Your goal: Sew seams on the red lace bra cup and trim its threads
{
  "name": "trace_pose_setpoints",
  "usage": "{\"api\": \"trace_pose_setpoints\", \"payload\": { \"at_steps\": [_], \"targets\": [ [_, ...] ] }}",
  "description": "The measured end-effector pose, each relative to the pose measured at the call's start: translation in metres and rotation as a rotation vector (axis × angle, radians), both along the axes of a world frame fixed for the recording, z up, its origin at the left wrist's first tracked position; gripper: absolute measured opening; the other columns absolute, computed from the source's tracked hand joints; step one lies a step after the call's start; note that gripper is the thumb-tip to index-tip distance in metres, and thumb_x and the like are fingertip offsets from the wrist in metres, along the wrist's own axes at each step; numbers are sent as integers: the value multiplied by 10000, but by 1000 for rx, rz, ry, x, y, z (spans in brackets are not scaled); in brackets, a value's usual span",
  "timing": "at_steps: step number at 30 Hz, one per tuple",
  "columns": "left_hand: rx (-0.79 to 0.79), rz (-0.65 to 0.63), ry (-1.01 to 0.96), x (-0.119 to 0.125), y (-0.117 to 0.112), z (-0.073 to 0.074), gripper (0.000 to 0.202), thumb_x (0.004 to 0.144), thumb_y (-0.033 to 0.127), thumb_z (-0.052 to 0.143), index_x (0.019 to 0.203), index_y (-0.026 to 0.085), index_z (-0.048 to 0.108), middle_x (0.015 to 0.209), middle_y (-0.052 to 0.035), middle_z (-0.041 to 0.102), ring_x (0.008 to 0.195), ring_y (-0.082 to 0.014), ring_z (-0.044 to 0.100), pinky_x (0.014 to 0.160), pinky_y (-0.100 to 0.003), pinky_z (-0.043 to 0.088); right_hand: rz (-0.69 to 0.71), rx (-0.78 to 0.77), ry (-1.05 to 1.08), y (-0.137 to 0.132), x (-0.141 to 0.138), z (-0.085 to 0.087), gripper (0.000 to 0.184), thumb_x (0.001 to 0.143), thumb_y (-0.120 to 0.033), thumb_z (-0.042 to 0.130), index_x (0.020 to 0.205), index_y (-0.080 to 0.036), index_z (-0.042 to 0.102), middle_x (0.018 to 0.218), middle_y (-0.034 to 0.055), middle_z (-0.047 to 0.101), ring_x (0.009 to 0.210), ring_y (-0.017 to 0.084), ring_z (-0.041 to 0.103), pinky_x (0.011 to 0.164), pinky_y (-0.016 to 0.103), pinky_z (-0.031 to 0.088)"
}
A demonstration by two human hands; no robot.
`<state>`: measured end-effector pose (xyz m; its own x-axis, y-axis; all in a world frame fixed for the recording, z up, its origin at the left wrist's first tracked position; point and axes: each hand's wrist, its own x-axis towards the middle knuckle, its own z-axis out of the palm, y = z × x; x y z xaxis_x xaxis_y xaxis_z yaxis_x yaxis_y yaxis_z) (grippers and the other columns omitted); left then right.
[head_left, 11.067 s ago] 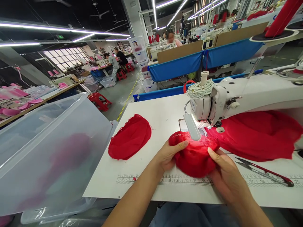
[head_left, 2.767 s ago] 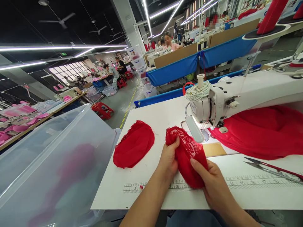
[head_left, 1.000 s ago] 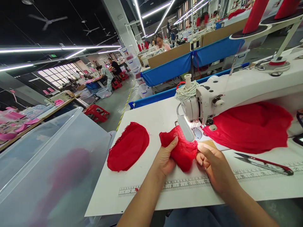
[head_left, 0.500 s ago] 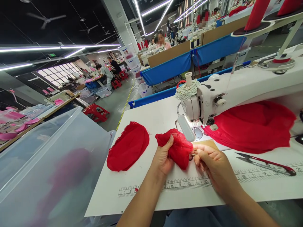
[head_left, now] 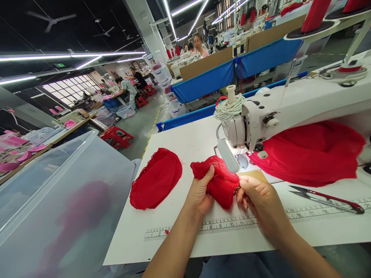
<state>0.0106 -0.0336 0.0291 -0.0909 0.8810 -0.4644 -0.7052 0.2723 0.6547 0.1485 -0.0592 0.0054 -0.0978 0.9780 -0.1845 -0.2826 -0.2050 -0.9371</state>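
A sheer red fabric piece [head_left: 222, 185] is stretched between my two hands above the white table, just in front of the sewing machine [head_left: 236, 131]. My left hand [head_left: 204, 189] is closed on its left part, thumb on top. At the right edge of the cloth, my right hand [head_left: 253, 195] pinches it between thumb and fingers; some of those fingertips are hidden behind the cloth. To the left lies a flat, rounded stack of red fabric [head_left: 156, 179] with a lacy edge. More red fabric [head_left: 310, 154] lies under the machine arm.
Thread snips [head_left: 329, 199] lie at the right, by the printed ruler [head_left: 220, 227] along the table's front. A translucent plastic bin [head_left: 66, 200] stands against the left side. Red thread cones [head_left: 314, 17] rise at upper right. A red stool [head_left: 117, 137] and several people are farther back.
My right hand's thumb and fingers have closed onto the fabric's right edge, which now reaches slightly farther right. My left hand keeps its hold. The view has shifted a little.
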Motion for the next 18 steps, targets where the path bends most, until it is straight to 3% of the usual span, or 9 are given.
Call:
{"api": "trace_pose_setpoints", "payload": {
  "at_steps": [4, 9, 13, 18],
  "targets": [
    [15, -15, -4, 0, 0, -2, 293, 598, 200, 890, 813, 127, 705, 793, -39, 718, 722, -138, 656, 810, -270, 548, -35, -27, -9, 0, 1, -1, 363, 739, -483, 699, 581, -195, 546, 492, -28, 507, 468, 98, 418, 457, 223, 329],
    [13, -14, -17, 3, -2, -3, 272, 622, 185, 876, 825, 119, 706, 831, -57, 729, 783, -164, 679, 867, -297, 543, -79, -57, 128, -1, -1, 2, 319, 799, -468, 638, 632, -213, 541, 539, -38, 505, 481, 106, 412, 457, 230, 330],
    [42, -101, -66, 5, -3, -2, 309, 666, 162, 844, 939, 102, 713, 907, -96, 736, 893, -212, 695, 943, -319, 517, -93, 38, 91, 0, -2, 6, 257, 743, -385, 749, 672, -213, 571, 656, -44, 537, 617, 107, 470, 579, 206, 424],
    [-73, 28, -151, -2, 1, 2, 85, 777, 142, 748, 845, 126, 699, 848, -55, 738, 776, -153, 693, 892, -292, 533, -265, -67, 310, -1, 12, 7, 260, 640, -347, 809, 811, -235, 648, 804, -16, 654, 747, 158, 591, 650, 246, 525]
  ]
}}
